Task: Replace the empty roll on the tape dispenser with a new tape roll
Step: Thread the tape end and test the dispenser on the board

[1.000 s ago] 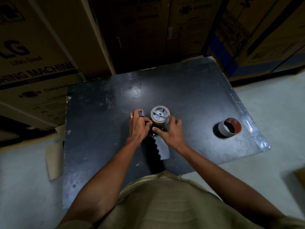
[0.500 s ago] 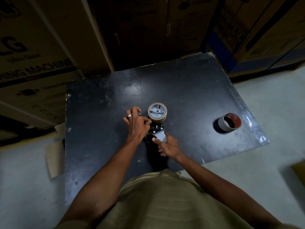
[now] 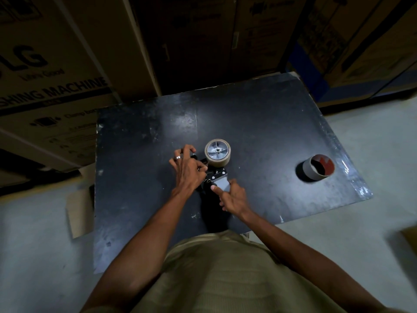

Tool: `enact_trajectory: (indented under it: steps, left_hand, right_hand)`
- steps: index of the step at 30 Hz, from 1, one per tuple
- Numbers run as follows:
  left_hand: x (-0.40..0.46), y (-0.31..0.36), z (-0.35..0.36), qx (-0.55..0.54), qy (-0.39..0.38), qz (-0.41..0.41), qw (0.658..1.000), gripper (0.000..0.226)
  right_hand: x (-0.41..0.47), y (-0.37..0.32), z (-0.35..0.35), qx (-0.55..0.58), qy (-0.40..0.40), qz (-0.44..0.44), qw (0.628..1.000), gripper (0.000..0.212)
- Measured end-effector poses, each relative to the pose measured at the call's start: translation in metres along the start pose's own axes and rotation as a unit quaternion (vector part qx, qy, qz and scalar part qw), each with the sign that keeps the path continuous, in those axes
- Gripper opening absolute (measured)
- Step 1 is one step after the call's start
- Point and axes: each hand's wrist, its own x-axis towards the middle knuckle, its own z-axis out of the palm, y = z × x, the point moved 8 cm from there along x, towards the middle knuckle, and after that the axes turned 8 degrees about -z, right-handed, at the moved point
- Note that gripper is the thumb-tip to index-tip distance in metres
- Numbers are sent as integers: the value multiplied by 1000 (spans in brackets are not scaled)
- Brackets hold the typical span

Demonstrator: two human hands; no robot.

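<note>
A black tape dispenser (image 3: 215, 175) lies on its side on the dark table (image 3: 140, 181). A brown tape roll (image 3: 217, 153) sits on its grey hub. My left hand (image 3: 188, 169), with a ring, grips the dispenser's left side beside the roll. My right hand (image 3: 232, 196) pinches the grey flap (image 3: 222, 184) at the dispenser's near end between thumb and fingers. The empty cardboard core (image 3: 318, 167), grey outside and red inside, stands far to the right on the table.
Large cardboard boxes (image 3: 52, 71) stand behind and to the left of the table. A cardboard scrap (image 3: 79, 213) lies on the floor at the table's left edge. Pale floor surrounds the table.
My right hand left the roll and drew back toward me onto the grey flap. My left hand stayed on the dispenser. The view shifted slightly.
</note>
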Motion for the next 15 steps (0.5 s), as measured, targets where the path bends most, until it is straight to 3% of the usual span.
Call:
enact_trajectory:
  steps: [15]
  left_hand:
    - [-24,-22,-7,0,30,6,1000,10]
  right_hand:
    - [5,-3,3,12,-1,-12,1000,51]
